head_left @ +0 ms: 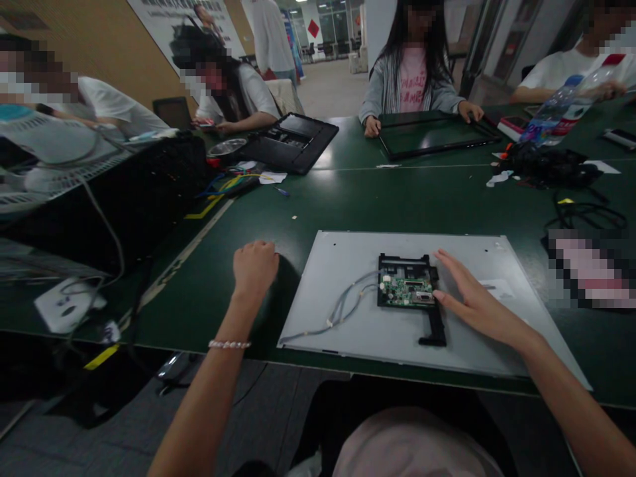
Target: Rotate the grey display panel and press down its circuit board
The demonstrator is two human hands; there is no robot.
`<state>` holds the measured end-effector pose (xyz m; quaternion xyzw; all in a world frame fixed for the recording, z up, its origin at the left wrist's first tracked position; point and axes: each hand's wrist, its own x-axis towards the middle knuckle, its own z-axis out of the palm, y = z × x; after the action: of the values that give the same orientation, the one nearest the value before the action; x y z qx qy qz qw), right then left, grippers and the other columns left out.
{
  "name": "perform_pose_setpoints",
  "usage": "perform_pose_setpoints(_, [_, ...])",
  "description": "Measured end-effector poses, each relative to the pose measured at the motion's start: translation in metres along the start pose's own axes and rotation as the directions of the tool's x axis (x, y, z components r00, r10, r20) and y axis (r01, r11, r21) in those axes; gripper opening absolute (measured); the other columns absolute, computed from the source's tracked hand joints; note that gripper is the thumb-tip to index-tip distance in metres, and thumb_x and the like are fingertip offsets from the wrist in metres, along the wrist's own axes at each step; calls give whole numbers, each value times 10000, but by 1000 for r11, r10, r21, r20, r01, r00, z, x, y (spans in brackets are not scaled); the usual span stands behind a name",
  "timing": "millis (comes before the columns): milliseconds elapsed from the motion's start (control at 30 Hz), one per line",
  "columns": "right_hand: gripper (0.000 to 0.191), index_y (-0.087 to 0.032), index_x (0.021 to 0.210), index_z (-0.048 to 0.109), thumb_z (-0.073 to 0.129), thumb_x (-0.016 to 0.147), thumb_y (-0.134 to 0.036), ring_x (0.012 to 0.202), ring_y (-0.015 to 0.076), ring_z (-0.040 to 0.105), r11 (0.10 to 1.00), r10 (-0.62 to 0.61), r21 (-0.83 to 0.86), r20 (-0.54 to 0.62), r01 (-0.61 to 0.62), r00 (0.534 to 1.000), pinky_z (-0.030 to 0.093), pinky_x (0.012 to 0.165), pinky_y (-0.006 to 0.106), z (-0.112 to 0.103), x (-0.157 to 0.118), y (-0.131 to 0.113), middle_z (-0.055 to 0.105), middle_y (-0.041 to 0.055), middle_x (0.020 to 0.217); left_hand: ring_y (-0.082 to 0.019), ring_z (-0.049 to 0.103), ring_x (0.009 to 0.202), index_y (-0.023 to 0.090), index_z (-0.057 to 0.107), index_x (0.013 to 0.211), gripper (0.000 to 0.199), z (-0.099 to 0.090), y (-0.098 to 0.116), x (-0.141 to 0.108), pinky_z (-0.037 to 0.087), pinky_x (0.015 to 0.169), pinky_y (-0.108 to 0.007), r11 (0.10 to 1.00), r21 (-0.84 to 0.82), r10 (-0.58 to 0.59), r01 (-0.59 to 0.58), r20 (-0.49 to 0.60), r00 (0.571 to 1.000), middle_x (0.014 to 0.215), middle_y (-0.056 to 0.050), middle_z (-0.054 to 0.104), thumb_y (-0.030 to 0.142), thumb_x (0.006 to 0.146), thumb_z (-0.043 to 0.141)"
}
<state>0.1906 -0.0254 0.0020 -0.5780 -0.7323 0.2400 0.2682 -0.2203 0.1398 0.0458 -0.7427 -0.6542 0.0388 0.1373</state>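
Note:
A flat grey-white metal panel (pixel 338 265), apparently the back of a display panel, lies on the green table in front of me. On it sits a black plastic bracket (pixel 437 324) that carries a green circuit board (pixel 405 291). Thin grey cables (pixel 342 308) run from the board to the panel's lower left corner. My right hand (pixel 467 298) is open, fingers stretched, over the panel at the bracket's right edge; its thumb appears to touch the board's side. Left of the panel, my left hand (pixel 256 265) rests on the table as a fist, nothing protruding from it.
Across the table (pixel 377 199), a person holds a black frame (pixel 397 156). A black monitor cover (pixel 293 142) lies at the back left near coloured wires (pixel 233 185). Plastic bottles (pixel 551 116), a black cable bundle (pixel 551 165) and a phone (pixel 591 268) are on the right.

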Motion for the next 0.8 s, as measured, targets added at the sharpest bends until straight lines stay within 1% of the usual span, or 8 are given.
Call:
perform_pose_setpoints(100, [656, -342, 1549, 90, 391, 982, -480, 1494, 247, 176, 1000, -9, 6, -11, 9, 1000, 170, 1216, 494, 0, -2, 1, 183, 36, 1632, -311, 639, 955, 102, 684, 922, 348, 7, 2, -3, 462, 804, -378, 1000, 23, 2, -3, 60, 998, 1000, -211, 675, 218, 925, 355])
perform_pose_setpoints(200, [643, -329, 1546, 122, 392, 982, -480, 1483, 254, 214, 1000, -8, 4, -19, 8, 1000, 181, 1216, 494, -1, -3, 2, 235, 51, 1615, -302, 661, 913, 84, 693, 924, 385, 8, 6, -2, 477, 742, -343, 998, 50, -34, 29, 101, 994, 968, -217, 686, 162, 931, 316])
perform_pose_setpoints(367, [637, -317, 1541, 150, 392, 978, -488, 1473, 270, 241, 1000, -23, 1, -43, 23, 999, 199, 1208, 514, -1, -5, 6, 272, 64, 1599, -327, 675, 926, 68, 707, 977, 369, 4, 11, 4, 500, 762, -366, 993, 69, -100, 92, 126, 987, 964, -230, 693, 137, 906, 353])
perform_pose_setpoints(600, [647, -307, 1539, 147, 414, 974, -473, 1472, 263, 244, 1000, -23, -11, -47, 23, 999, 197, 1211, 507, -2, -9, 4, 275, 80, 1593, -342, 678, 943, 80, 719, 1001, 309, 2, 11, 16, 521, 773, -382, 957, -5, -287, 290, 125, 950, 1007, -231, 700, 174, 847, 469])
perform_pose_setpoints(700, [637, -317, 1538, 143, 407, 978, -469, 1471, 260, 247, 999, -32, -21, -50, 31, 998, 199, 1211, 505, -2, -10, 4, 283, 72, 1590, -345, 682, 929, 86, 719, 1003, 303, -3, 12, 20, 524, 755, -396, 945, -26, -321, 327, 129, 938, 1009, -229, 701, 151, 838, 474])
perform_pose_setpoints(733, [634, -321, 1537, 142, 405, 979, -465, 1470, 260, 250, 999, -37, -23, -51, 36, 998, 203, 1210, 505, -2, -10, 5, 285, 70, 1589, -342, 683, 927, 80, 715, 1003, 299, -6, 14, 21, 523, 753, -393, 942, -22, -331, 336, 115, 936, 1002, -231, 701, 138, 842, 469])
perform_pose_setpoints(800, [634, -323, 1537, 139, 407, 978, -459, 1467, 262, 259, 999, -46, -27, -53, 45, 998, 212, 1208, 507, -2, -10, 6, 286, 69, 1587, -334, 684, 921, 67, 701, 1003, 294, -13, 21, 20, 520, 748, -387, 943, -10, -333, 334, 51, 942, 984, -235, 699, 128, 874, 444])
